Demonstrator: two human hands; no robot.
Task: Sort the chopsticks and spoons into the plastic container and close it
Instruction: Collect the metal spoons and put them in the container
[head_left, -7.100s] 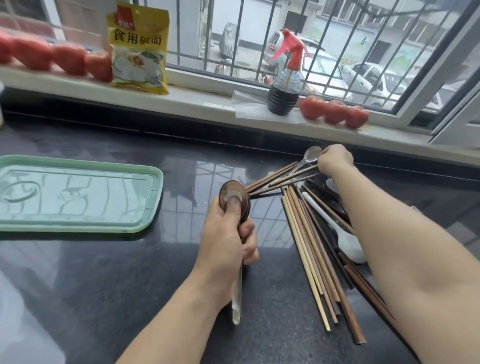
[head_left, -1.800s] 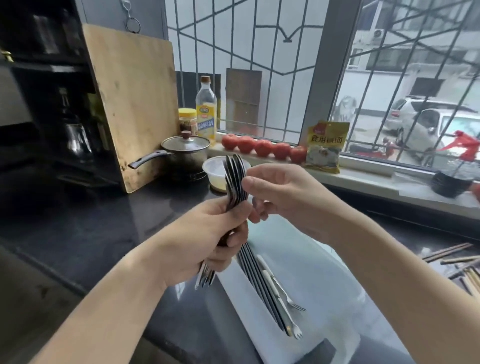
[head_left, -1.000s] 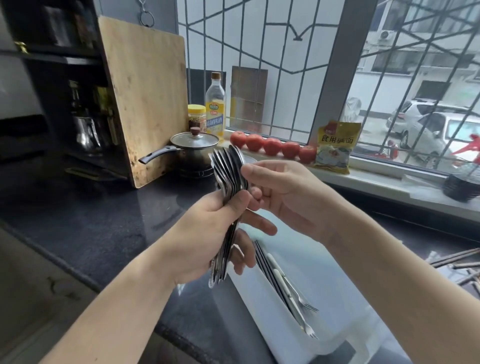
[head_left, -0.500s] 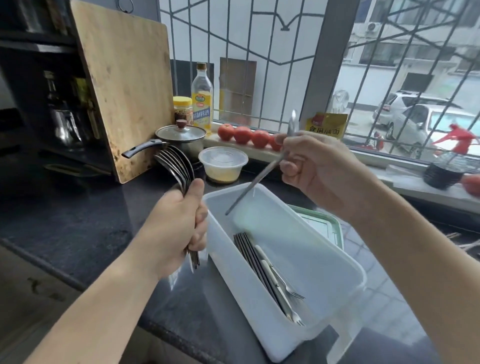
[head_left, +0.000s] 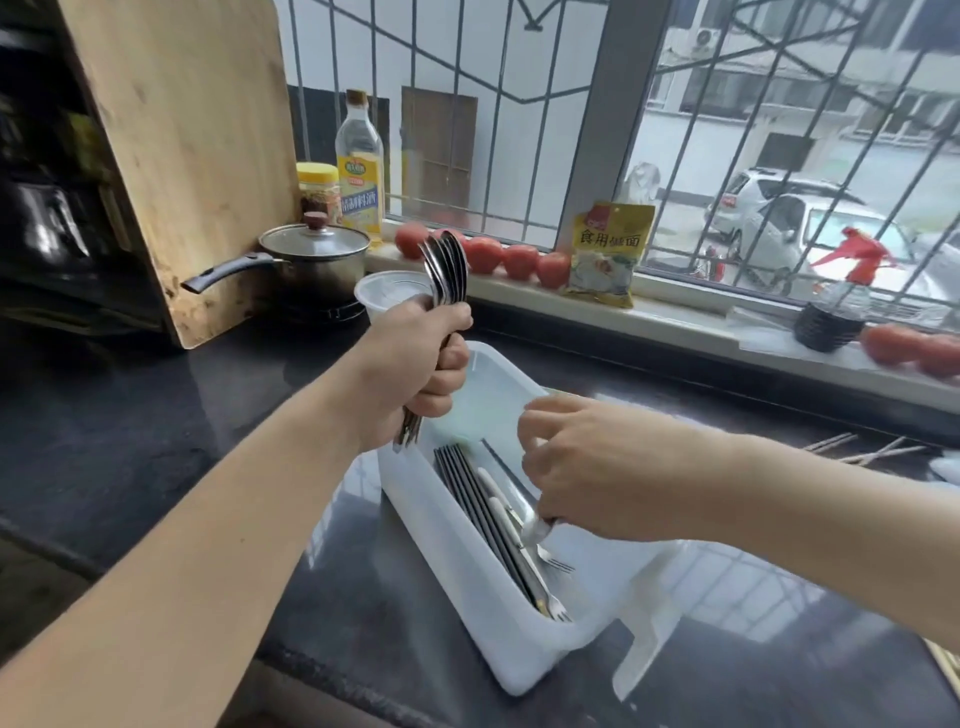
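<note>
A white plastic container (head_left: 457, 566) stands open on the dark counter, with dark chopsticks (head_left: 480, 506) and forks (head_left: 556, 564) lying along its left side. My left hand (head_left: 415, 364) grips a fanned bundle of metal spoons (head_left: 447, 270) upright over the container's far left corner. My right hand (head_left: 587, 467) is down inside the container, fingers curled round a single metal spoon (head_left: 535, 530) whose bowl shows below the hand. Wooden chopsticks (head_left: 862, 449) lie on the counter at the right.
Behind the container stand a lidded pot (head_left: 311, 260), a clear tub (head_left: 389, 296) and a wooden cutting board (head_left: 176, 156). The sill holds an oil bottle (head_left: 361, 166), tomatoes (head_left: 498, 257), a yellow packet (head_left: 608, 254) and a spray bottle (head_left: 836, 306).
My right hand has come down from above the container into it, carrying the single spoon. My left hand with the spoon bundle moved right, over the container's corner.
</note>
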